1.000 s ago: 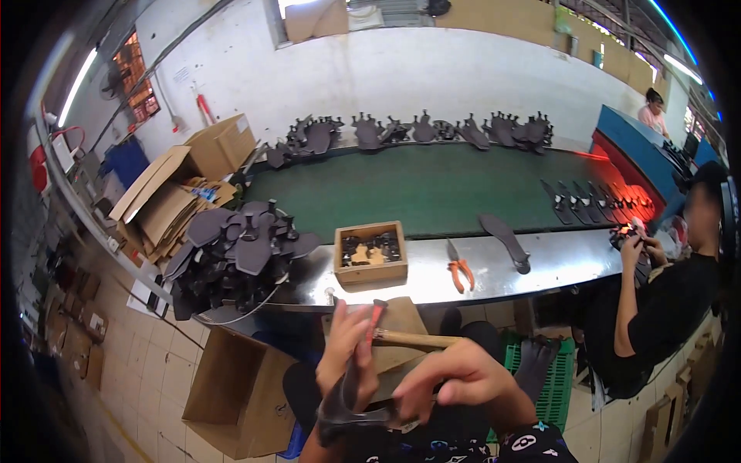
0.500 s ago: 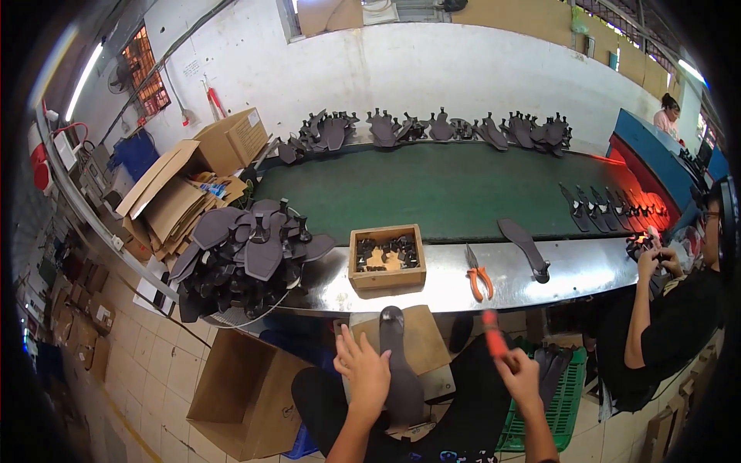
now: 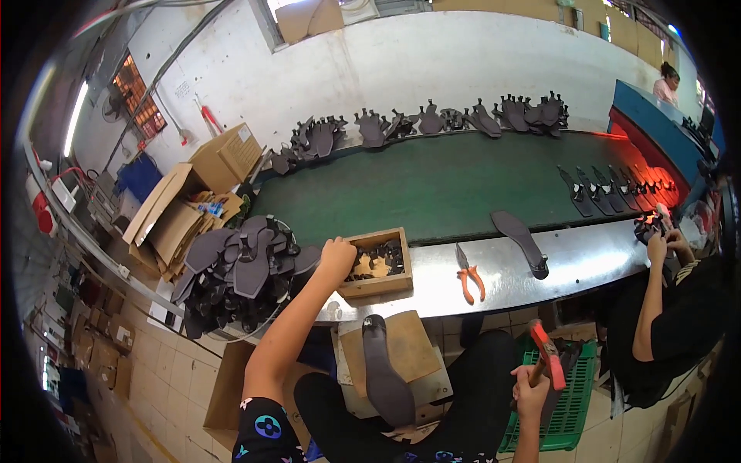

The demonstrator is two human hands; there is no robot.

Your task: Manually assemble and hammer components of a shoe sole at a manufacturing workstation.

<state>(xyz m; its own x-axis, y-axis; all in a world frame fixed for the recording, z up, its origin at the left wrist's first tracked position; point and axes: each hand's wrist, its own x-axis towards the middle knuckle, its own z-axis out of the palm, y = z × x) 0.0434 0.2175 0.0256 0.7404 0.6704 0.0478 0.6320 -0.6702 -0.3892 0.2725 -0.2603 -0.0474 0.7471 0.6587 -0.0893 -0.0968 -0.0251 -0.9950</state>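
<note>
Head view, the only one to go by: the person sat at the near edge of a steel bench [image 3: 587,262], and the small wooden box [image 3: 376,265] on that edge served as the marker for everything else. The left hand [image 3: 336,256] rested on the box's left rim, fingers curled down over the small dark and tan pieces inside; whether anything was pinched between them could not be told. Below the box and toward the person's lap, a dark shoe sole [image 3: 386,374] lay lengthwise on a tan cardboard pad [image 3: 405,351]. Well to the right of the box and lower, the right hand [image 3: 529,392] was clenched round the handle of a red-headed hammer [image 3: 546,361], its head raised and tilted away from the sole.

Just right of the box lay orange-handled pliers [image 3: 468,275], and further right another dark sole [image 3: 523,242]. Left of the box a heap of dark sole pieces [image 3: 239,270] spilled over the bench end. Behind the box ran a green conveyor belt [image 3: 432,185]. Far to the right, another worker's hands [image 3: 662,241] were busy at the bench.

To my eye, the picking would go best by taking a single piece with the fingertips, and keeping the hammer clear until that piece was seated on the sole.
</note>
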